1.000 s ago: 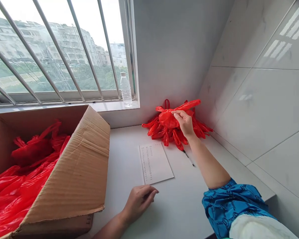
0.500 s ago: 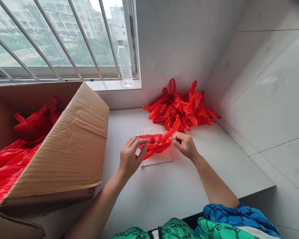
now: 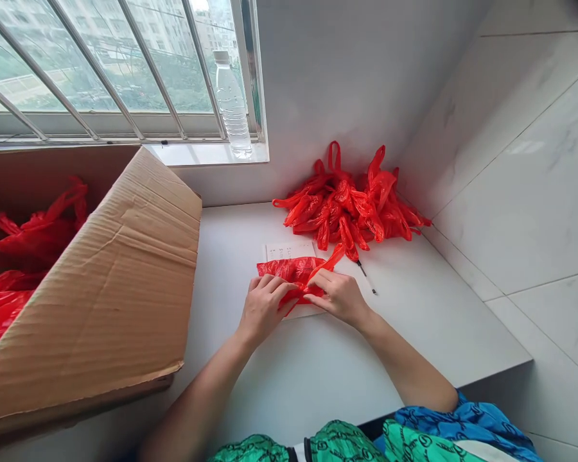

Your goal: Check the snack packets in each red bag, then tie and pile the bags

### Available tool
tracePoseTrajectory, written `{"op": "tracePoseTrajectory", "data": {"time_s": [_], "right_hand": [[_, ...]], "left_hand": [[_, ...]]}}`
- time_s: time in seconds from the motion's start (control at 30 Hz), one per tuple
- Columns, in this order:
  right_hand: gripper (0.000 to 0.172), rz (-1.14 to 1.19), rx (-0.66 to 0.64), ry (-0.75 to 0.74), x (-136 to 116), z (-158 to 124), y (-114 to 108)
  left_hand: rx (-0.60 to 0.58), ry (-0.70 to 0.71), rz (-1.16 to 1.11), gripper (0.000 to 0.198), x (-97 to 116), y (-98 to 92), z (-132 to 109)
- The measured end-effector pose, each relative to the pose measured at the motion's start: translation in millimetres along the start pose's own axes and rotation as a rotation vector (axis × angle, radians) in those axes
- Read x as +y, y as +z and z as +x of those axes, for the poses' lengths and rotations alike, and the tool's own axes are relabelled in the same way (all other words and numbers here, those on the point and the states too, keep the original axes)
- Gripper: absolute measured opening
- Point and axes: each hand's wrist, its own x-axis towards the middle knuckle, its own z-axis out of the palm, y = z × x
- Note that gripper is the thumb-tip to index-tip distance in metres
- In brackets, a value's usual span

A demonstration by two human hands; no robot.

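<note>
A thin red plastic bag lies partly folded and twisted over a white sheet of paper with small printed marks. My left hand is closed on the near left part of the bag, fingers and thumb pinching the plastic. From the right, my right hand pinches the twisted middle of the same bag. One strip of the bag sticks up beyond the right fingers. Both hands are close together, and their fingers hide the part of the bag between them.
A heap of red plastic bags lies against the wall at the back. Near it is a pen on the white table. An open cardboard box with red bags stands at left. A clear bottle stands on the windowsill.
My hands have come closer together over the bag, and my left fingers have closed on it. The view has shifted slightly, and the pen by the heap now shows.
</note>
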Motion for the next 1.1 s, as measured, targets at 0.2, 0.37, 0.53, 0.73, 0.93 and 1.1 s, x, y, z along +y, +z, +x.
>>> {"op": "tracePoseTrajectory", "data": {"time_s": [0.2,0.37,0.53,0.73,0.93,1.1], "right_hand": [[0.008,0.027,0.006,0.0,4.0,-1.0,3.6],[0.01,0.065,0.185,0.198,34.0,-4.7,-27.1],[0.011,0.167,0.231,0.216,37.2,-5.7,-44.6],[0.037,0.277,0.123,0.061,1.1,0.9,-31.6],[0.01,0.396,-0.01,0.014,2.0,0.4,-29.7],[0.021,0.413,0.31,0.262,28.6,-4.3,-41.3]], "left_hand": [[0.131,-0.007,-0.01,0.016,-6.7,-1.9,0.3],[0.353,-0.281,-0.059,0.014,-33.3,-19.4,-1.4],[0.474,-0.379,-0.177,0.017,-31.8,-31.2,-1.0],[0.171,0.026,-0.111,0.043,10.1,-28.9,4.4],[0.21,-0.037,-0.142,0.016,3.2,-16.2,2.2],[0.564,-0.542,-0.571,0.023,-26.8,-20.3,0.8]]}}
